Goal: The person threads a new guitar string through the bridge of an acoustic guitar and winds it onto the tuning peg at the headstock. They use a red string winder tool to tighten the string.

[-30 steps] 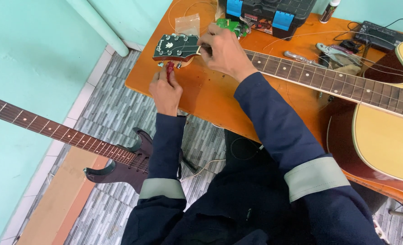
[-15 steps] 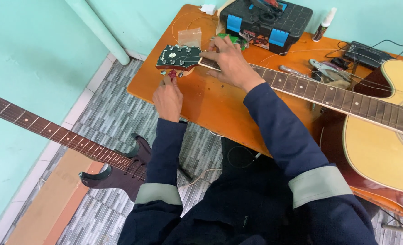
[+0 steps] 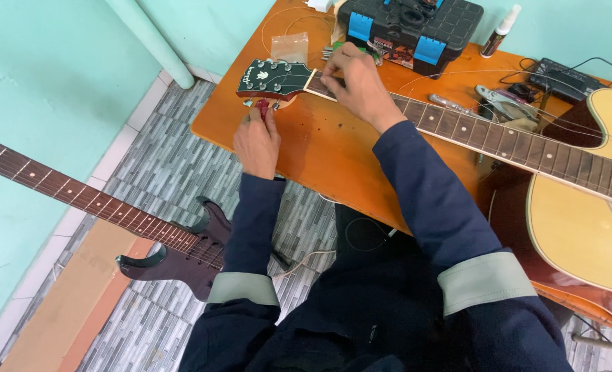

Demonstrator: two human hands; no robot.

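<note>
Red plastic shows between your left hand fingertips: a small string winder, pinched at the tuning pegs on the near edge of the guitar headstock. Your right hand lies at two o'clock from it, fingers pressed together on the neck. That headstock sits by the orange table left edge. Black toolbox crowds twelve o'clock. An electric guitar lies on the floor at seven o'clock.
</note>
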